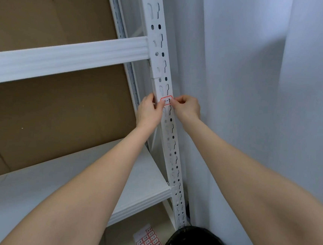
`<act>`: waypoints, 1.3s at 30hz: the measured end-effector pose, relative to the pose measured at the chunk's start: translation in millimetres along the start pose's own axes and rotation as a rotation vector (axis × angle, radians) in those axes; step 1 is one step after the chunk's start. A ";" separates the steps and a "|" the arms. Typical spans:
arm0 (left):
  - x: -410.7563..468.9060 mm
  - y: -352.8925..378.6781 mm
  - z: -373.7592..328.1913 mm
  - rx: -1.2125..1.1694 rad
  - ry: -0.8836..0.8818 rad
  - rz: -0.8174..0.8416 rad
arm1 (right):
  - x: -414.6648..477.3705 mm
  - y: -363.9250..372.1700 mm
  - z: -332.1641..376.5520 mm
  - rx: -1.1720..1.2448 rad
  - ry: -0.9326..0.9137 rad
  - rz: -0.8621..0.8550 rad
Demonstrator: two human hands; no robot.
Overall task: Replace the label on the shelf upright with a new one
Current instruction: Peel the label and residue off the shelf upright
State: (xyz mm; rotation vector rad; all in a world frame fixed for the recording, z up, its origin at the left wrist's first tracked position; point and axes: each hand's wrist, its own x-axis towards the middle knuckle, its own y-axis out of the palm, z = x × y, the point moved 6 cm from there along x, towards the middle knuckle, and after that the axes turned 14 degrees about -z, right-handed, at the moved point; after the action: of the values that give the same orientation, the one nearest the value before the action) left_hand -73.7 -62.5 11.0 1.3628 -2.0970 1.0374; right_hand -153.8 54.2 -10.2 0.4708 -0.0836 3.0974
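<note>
Pinching the label (166,100) on the front of the shelf upright (159,50), I have my left hand (149,110) and right hand (187,105) each curled onto one side edge. Uneven pull, I judge, could tear or crease it across the upright's slots (158,10).

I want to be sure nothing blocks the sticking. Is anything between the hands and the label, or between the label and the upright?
Nothing visible does. The left hand and right hand both pinch the label, which lies against the front of the upright.
</note>
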 end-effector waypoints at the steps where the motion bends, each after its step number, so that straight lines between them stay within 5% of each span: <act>1: 0.6 1.0 -0.6 0.036 0.008 -0.003 | -0.1 0.4 1.3 -0.028 0.002 -0.013; 39: 0.3 1.9 -1.8 0.093 -0.061 -0.022 | 1.1 -2.9 8.1 -0.090 -0.051 0.025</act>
State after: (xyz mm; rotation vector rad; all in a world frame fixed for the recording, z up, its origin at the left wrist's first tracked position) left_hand -75.6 -60.9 11.7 1.4764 -2.0954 1.1105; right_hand -152.5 56.7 -2.0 0.5499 -0.2297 3.0894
